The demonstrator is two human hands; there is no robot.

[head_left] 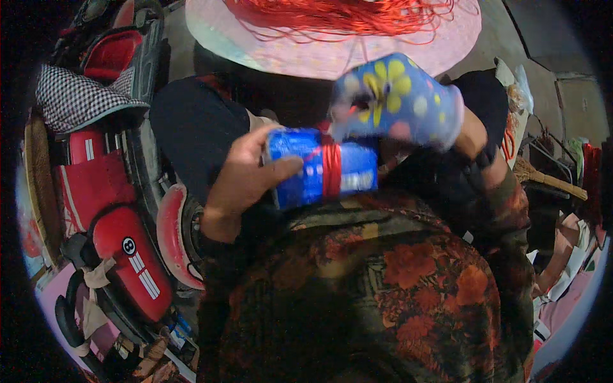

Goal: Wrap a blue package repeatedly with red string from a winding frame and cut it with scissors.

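My bare left hand grips a blue box at its left end, with the thumb across its face. Several turns of red cord are wound tightly round the box's middle. Close above the box is my right hand, in a blue glove printed with yellow flowers and dots. Its fingers are curled and blurred by motion, with a bit of red cord showing at them. Beyond both hands, a heap of loose red cord lies on a round, pale pink tabletop.
A red and black ride-on vehicle stands at my left, with a checked cloth beside it. On the right lie a straw brush and assorted clutter. My knees are spread below the round top.
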